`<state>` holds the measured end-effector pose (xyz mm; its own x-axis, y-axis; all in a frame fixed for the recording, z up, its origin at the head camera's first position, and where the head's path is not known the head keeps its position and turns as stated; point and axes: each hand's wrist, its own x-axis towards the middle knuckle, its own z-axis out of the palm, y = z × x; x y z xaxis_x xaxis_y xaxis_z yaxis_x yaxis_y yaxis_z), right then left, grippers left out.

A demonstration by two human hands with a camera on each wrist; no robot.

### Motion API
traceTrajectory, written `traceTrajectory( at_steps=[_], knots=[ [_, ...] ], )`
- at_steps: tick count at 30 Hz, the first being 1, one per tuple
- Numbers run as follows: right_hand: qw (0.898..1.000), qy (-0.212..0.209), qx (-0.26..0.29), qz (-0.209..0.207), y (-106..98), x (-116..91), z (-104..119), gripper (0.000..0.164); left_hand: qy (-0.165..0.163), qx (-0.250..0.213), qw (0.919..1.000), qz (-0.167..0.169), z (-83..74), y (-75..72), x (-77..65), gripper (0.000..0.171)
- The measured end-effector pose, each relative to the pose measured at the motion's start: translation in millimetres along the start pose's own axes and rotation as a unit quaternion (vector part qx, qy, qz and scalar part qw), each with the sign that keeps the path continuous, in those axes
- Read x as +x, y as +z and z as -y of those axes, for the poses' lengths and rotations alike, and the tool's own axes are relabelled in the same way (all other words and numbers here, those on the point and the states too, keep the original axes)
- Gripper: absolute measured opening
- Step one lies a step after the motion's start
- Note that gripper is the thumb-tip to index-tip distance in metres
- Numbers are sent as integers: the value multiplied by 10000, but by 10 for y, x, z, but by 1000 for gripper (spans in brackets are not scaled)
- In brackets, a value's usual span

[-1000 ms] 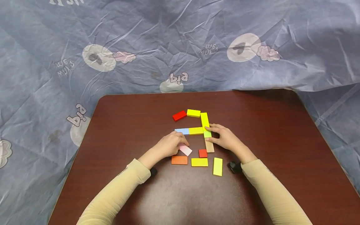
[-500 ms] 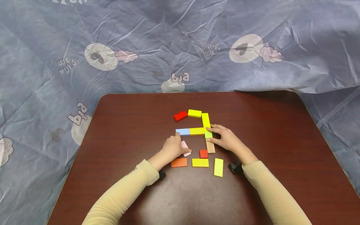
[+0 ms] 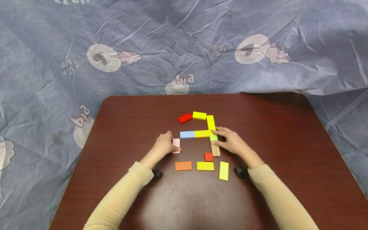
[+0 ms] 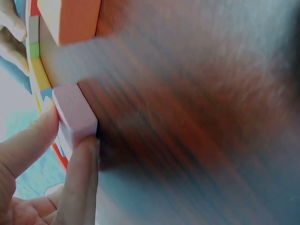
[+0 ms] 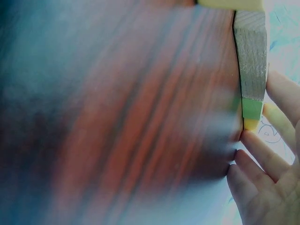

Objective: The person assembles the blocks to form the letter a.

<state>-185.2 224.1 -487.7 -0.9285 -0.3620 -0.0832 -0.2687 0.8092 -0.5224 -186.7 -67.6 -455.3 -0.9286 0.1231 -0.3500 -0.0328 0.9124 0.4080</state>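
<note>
My left hand (image 3: 164, 143) pinches a pink block (image 3: 176, 145) between thumb and fingers, at the left of the block layout. In the left wrist view the pink block (image 4: 75, 110) shows its end between the fingertips. To its upper right lies a light blue block (image 3: 187, 134), end to end with a yellow block (image 3: 202, 134). My right hand (image 3: 233, 143) rests at the right-hand column with fingers extended. Its fingertips touch the column around a long yellow strip (image 3: 210, 123), a green block (image 3: 213, 137) and a plain wood block (image 3: 215, 149).
Above lie a red block (image 3: 185, 118) and a yellow block (image 3: 199, 115). Below are a small red block (image 3: 208, 157), an orange block (image 3: 183, 166) and two yellow blocks (image 3: 205, 166). The brown table (image 3: 132, 121) meets a grey-blue cloth (image 3: 161, 38) behind.
My left hand has turned the pink block from slanted to upright in the head view and shifted it left, below the blue block's left end. My right hand stays at the column.
</note>
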Motion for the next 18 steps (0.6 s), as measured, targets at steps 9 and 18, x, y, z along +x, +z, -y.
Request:
traceTrajectory(
  at_steps=[9, 18],
  knots=[
    [10000, -18, -35, 7, 17, 5, -9, 61, -93, -291, 9994, -153, 58, -10, 62, 54],
    [10000, -34, -23, -14, -1, -12, 0, 60, -50, -462, 9988, -177, 67, 11, 62, 54]
  ],
)
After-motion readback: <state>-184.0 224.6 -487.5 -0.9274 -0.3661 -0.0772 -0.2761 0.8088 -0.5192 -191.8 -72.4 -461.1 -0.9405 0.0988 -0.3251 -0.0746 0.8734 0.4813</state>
